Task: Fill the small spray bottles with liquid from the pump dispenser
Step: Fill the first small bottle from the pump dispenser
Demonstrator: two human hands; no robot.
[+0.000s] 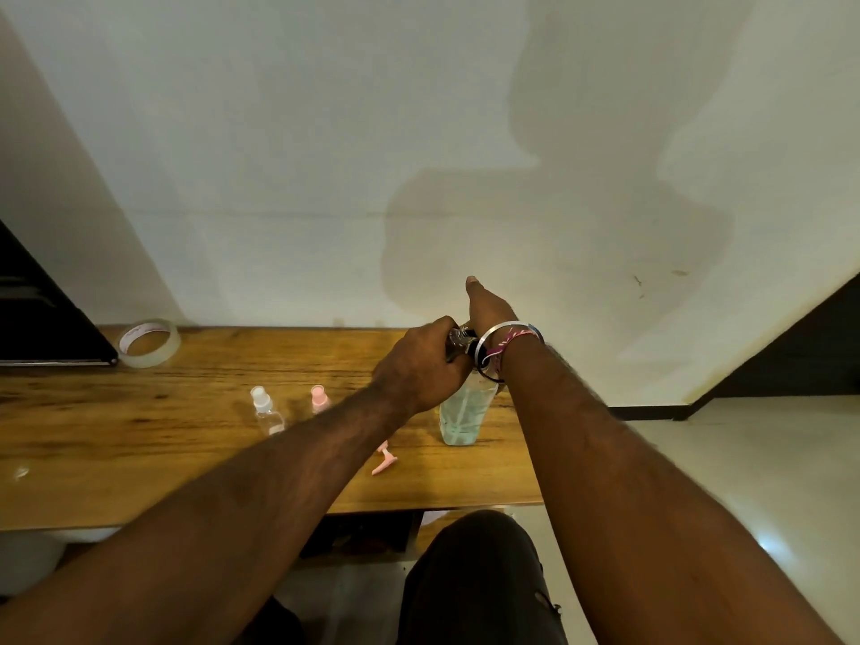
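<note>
Starting at the left edge, you have a dark flat object (42, 314) against the wall, and just beside it a roll of clear tape (149, 343) lying flat on the wooden table (139, 439).

Further right, toward the middle of the table, two small spray bottles stand upright and near each other: a clear one with a white cap (266, 409), and a pink-capped one (319, 398) whose lower part is hidden behind your left forearm. In front of them, near the table's front edge, a small pink piece (384, 462) lies flat; what it is cannot be made out.

Your left hand (421, 363) comes next, fingers curled tight around the dark pump head (460, 341) at the top of the pump dispenser (460, 418). The grip is closed, knuckles up, with the shiny neck of the pump showing just past the fingers.

The dispenser itself is a clear bottle holding pale green liquid, standing upright on the table near its right end, well apart from the two little bottles.

Your right hand (488, 307) sits just beyond and above the pump, wrist bent, one fingertip pointing up toward the wall. Whether its fingers are wrapped on the pump or loose cannot be told, since the palm faces away. A metal bangle (508, 329) and a pink thread band (505, 347) circle that wrist, right next to your left hand.
</note>
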